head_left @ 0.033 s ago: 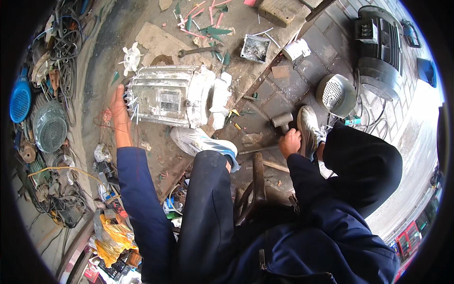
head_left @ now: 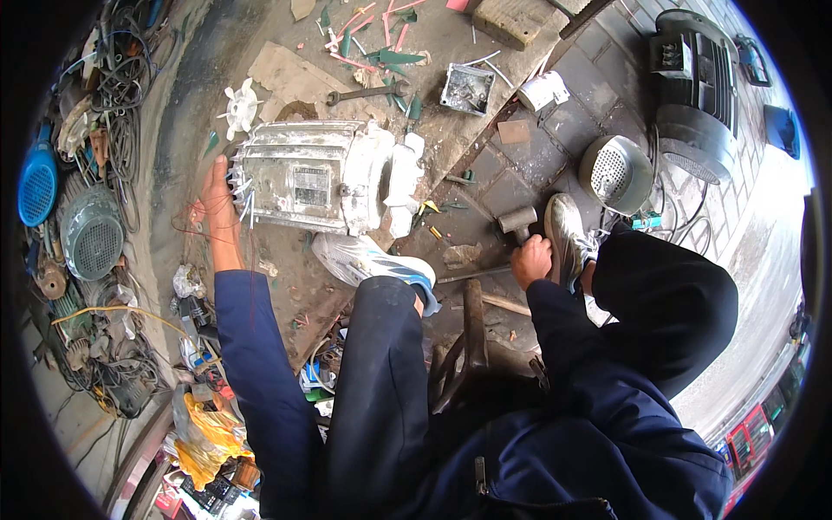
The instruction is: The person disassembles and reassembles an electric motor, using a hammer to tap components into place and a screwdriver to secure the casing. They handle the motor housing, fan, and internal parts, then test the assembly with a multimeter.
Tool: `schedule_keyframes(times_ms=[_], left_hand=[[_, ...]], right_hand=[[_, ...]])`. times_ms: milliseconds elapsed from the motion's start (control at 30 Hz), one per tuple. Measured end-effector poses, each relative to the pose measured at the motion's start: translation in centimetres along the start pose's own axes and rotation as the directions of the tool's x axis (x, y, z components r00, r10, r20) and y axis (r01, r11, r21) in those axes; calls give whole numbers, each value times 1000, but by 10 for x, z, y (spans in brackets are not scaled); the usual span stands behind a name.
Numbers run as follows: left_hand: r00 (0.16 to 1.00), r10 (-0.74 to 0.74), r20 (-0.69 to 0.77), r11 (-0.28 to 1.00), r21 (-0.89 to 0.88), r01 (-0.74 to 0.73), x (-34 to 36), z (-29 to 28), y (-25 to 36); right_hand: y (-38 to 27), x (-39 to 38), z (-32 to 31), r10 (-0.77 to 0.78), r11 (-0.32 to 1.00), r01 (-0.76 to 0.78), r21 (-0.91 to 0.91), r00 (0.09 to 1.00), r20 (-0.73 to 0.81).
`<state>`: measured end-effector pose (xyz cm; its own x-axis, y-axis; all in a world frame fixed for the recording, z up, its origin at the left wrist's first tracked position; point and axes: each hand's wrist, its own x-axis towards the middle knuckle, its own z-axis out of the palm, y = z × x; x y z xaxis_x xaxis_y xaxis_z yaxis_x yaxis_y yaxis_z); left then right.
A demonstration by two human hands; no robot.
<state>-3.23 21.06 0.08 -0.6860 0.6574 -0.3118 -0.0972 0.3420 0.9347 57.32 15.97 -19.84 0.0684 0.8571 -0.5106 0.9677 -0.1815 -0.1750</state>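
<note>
A grey, paint-stained electric motor [head_left: 299, 178] lies on its side on the dirty board, with a rating plate facing up and pale wires at its left end. My left hand [head_left: 221, 204] is against that left end, fingers stretched out along it; part of the hand is hidden. Thin red wire loops around this hand and wrist. A white fan wheel [head_left: 239, 108] lies just beyond the motor's left end. By my right shoe, my right hand [head_left: 531, 262] is closed around the handle of a hammer [head_left: 517, 219], its head tilted up toward the motor.
An open-ended wrench [head_left: 368, 92], green and pink scraps and a square metal box [head_left: 467, 89] lie beyond the motor. A fan cover [head_left: 616, 175] and a dark motor [head_left: 696, 95] stand at right on the paving. Cables and covers are heaped at left. My shoe [head_left: 373, 262] is close to the motor.
</note>
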Motion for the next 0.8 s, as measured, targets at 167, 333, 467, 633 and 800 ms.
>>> schedule_keyframes(times_ms=[167,333,467,633,800], left_hand=[[999,20,-32,1000,9,-19,-3,1,-1],[999,-3,-54,1000,23,4,-6,5,4],[998,-10,-69,1000,29,12,-9,9,7],[998,-11,-57,999,52,14,-12,13,11],[998,14,-58,998,63,-11,-15,16,13]], right_hand=[[-14,8,-5,-18,1000,17,21,1000,24],[-33,11,5,119,985,-109,134,990,-70],[-45,24,5,215,957,-198,214,975,-57],[-54,36,-11,333,891,-302,339,942,-36],[-54,49,-20,419,709,-232,666,898,-134]])
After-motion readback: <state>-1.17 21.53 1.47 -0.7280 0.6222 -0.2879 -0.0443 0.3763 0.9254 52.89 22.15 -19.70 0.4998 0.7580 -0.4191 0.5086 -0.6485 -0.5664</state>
